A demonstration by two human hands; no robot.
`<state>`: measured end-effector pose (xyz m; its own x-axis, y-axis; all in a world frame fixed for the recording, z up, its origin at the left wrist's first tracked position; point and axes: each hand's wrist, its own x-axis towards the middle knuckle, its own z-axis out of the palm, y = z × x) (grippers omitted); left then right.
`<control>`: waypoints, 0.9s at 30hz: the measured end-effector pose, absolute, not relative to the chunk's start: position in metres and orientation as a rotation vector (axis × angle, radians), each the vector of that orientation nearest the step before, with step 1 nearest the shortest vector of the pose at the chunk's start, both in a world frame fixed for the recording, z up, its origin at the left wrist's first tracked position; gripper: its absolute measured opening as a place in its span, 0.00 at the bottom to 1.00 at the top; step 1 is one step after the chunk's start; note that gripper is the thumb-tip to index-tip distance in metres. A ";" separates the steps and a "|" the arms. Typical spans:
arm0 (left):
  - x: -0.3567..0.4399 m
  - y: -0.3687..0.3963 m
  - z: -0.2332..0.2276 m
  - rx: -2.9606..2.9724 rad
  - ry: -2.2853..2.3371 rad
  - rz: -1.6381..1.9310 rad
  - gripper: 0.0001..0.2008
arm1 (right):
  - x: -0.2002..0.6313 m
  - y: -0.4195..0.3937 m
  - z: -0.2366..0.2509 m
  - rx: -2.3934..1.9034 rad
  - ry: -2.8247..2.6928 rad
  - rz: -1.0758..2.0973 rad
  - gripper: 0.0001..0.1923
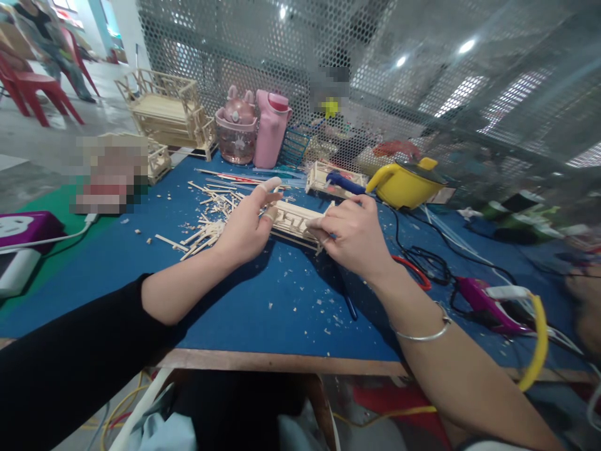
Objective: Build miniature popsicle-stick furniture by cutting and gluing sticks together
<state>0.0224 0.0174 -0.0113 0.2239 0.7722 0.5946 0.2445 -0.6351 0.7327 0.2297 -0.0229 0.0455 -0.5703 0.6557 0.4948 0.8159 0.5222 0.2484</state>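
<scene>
A small wooden lattice panel [295, 218] made of thin sticks lies on the blue table mat [263, 294]. My left hand [244, 225] grips its left end, with taped fingertips resting on top. Its right end is pinched by my right hand [352, 235], which wears a silver bracelet at the wrist. A heap of loose wooden sticks [211, 216] sits just left of my left hand.
A finished stick model [166, 113] stands at the back left, beside pink bottles [270, 128]. A yellow pot [406, 181], a wooden tray with a blue tool [345, 183], red-handled pliers [416, 270], a pink glue gun [483, 300] and cables lie to the right. A mesh screen stands behind.
</scene>
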 end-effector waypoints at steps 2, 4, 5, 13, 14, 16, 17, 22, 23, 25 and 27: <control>0.022 0.016 -0.010 2.008 0.942 1.414 0.25 | 0.230 -0.022 0.044 -1.201 -2.408 -0.626 0.10; 0.022 0.015 -0.009 2.007 0.948 1.419 0.25 | 0.231 -0.022 0.043 -1.198 -2.377 -0.566 0.07; 0.023 0.014 -0.008 2.005 0.949 1.422 0.25 | 0.231 -0.022 0.043 -1.206 -2.356 -0.518 0.06; 0.024 0.013 -0.007 2.004 0.942 1.431 0.24 | 0.235 -0.020 0.043 -1.218 -2.145 -0.002 0.33; 0.024 0.013 -0.008 2.006 0.942 1.432 0.24 | 0.235 -0.019 0.043 -1.245 -2.146 0.064 0.34; 0.024 0.014 -0.008 2.011 0.944 1.429 0.25 | 0.233 -0.017 0.042 -1.304 -2.143 0.154 0.36; 0.024 0.014 -0.008 2.014 0.947 1.426 0.25 | 0.232 -0.016 0.041 -1.325 -2.132 0.171 0.37; 0.024 0.014 -0.008 2.016 0.956 1.424 0.25 | 0.226 -0.016 0.039 -1.367 -2.075 0.127 0.37; 0.024 0.014 -0.008 2.014 0.953 1.428 0.25 | 0.226 -0.016 0.039 -1.361 -2.072 0.134 0.37; 0.024 0.015 -0.009 2.012 0.945 1.433 0.25 | 0.225 -0.015 0.039 -1.344 -2.066 0.158 0.36; 0.024 0.015 -0.009 2.013 0.943 1.432 0.25 | 0.224 -0.015 0.038 -1.342 -2.059 0.178 0.35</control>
